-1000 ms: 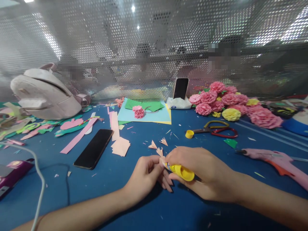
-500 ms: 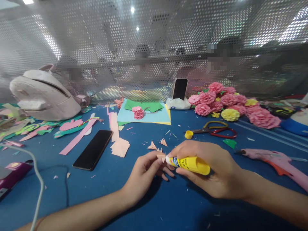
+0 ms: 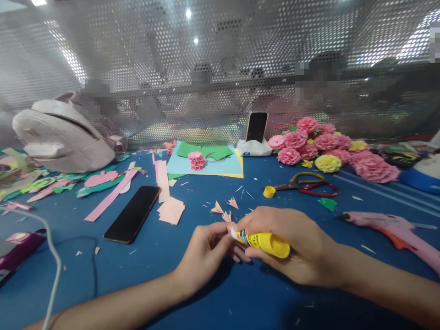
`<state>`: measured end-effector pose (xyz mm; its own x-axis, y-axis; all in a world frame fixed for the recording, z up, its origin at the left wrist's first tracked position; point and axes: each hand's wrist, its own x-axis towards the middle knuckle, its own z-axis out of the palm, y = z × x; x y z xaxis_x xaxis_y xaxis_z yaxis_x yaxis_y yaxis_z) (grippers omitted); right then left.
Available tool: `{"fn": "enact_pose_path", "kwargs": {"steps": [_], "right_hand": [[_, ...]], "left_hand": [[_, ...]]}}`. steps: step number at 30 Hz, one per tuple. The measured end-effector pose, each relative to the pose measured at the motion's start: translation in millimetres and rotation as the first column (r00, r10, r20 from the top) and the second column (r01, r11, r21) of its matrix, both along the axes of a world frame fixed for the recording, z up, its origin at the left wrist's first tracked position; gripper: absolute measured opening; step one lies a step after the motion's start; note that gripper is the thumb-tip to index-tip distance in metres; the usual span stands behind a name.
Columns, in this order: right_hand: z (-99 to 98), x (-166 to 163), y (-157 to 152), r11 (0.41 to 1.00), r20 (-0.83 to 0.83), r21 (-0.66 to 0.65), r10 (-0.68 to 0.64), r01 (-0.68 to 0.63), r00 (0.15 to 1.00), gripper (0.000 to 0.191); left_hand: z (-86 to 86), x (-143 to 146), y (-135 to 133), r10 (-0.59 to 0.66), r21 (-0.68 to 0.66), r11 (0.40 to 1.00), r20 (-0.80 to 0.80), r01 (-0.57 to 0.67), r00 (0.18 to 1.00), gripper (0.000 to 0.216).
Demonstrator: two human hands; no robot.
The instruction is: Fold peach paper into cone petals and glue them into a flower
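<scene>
My right hand (image 3: 292, 245) is wrapped round a yellow glue stick (image 3: 263, 242), its white tip pointing left. That tip meets the fingertips of my left hand (image 3: 209, 252), which pinch a small piece of peach paper mostly hidden by the fingers and the glue. Just beyond my fingers lie several small folded peach paper pieces (image 3: 227, 216). The yellow glue cap (image 3: 269, 192) stands on the blue table beside the tips of the scissors (image 3: 302, 184). A stack of peach paper squares (image 3: 172, 210) rests to the left of my hands.
A dark phone (image 3: 133, 214) lies at left, near a pink paper strip (image 3: 110, 196) and a white backpack (image 3: 65, 135). Pink and yellow paper flowers (image 3: 319, 144) are heaped at back right. A pink glue gun (image 3: 392, 227) lies at right. Behind the table rises a perforated metal screen (image 3: 154, 68).
My right hand and the glue stick have shifted a little left and down, closer over my left fingertips. The peach piece in my left hand is now more covered.
</scene>
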<state>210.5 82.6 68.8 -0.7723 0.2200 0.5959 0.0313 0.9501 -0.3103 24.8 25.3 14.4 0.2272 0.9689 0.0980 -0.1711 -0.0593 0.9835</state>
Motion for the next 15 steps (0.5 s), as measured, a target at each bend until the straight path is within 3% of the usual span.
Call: {"fn": "enact_pose_path", "kwargs": {"steps": [4, 7, 11, 13, 15], "right_hand": [[5.5, 1.5, 1.2, 0.984, -0.059, -0.174, -0.060, 0.049, 0.996, 0.025], [13.0, 0.6, 7.0, 0.919, -0.164, -0.372, -0.202, 0.129, 0.966, 0.019], [13.3, -2.7, 23.8, 0.713, -0.173, -0.691, -0.328, 0.123, 0.929, 0.032], [8.2, -3.5, 33.1, 0.595, -0.118, -0.797, -0.322, 0.104, 0.939, 0.034], [0.9, -3.3, 41.1, 0.514, -0.094, -0.853, -0.318, 0.088, 0.943, 0.037]], "left_hand": [[-4.4, 0.5, 0.8, -0.016, -0.009, 1.000, 0.014, 0.016, 1.000, 0.037], [-4.6, 2.0, 1.8, -0.007, -0.037, 0.999, 0.039, 0.008, 0.999, 0.034], [-2.5, 2.9, 3.2, -0.002, -0.039, 0.999, 0.050, 0.004, 0.999, 0.031], [-2.0, 2.9, 3.5, -0.006, -0.023, 1.000, 0.051, 0.007, 0.999, 0.030], [-2.3, 2.7, 3.4, -0.007, -0.007, 1.000, 0.051, 0.008, 0.999, 0.029]]}}
